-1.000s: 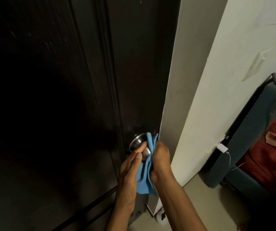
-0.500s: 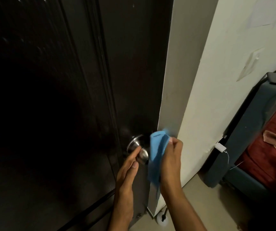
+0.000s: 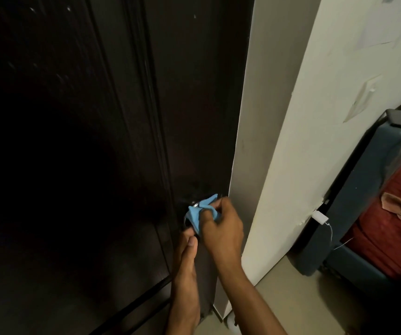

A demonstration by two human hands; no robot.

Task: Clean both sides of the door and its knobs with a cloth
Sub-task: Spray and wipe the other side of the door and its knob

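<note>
Knob (image 3: pixel 196 206) sits low on the door (image 3: pixel 189 97), near its right edge, almost fully covered by the cloth (image 3: pixel 194 215); only a small metal glint shows at the top. Which way the knob points can't be read under the cloth.

Cloth: blue, soft, bunched into folds, wrapped over the knob, one corner sticking up toward the door edge.

Right hand (image 3: pixel 221 228): comes in from lower right, forearm angled up-left, back of the hand to the camera, fingers curled round the cloth and pinching it against the knob.

Left hand (image 3: pixel 187 252): reaches straight up from below, forearm near vertical, thumb extended along the door face. Fingertips go under the cloth at the knob; can't tell whether they grip the knob or just touch it.

Door: dark brown, nearly black, smooth with a slight sheen, raised vertical mouldings running its full height, a few pale specks near the top. Long axis vertical, leaning a bit in the wide-angle view.

Frame (image 3: pixel 248 117) just right of the door: pale grey, flat, matte. Wall (image 3: pixel 315 117) beyond it: off-white, with peeling patches.

Further right: white charger (image 3: pixel 319 218) in the wall with a thin cable hanging, dark blue upholstered furniture (image 3: pixel 354 201), red textured fabric (image 3: pixel 388 228) on it. Floor (image 3: pixel 291 298) beige.
</note>
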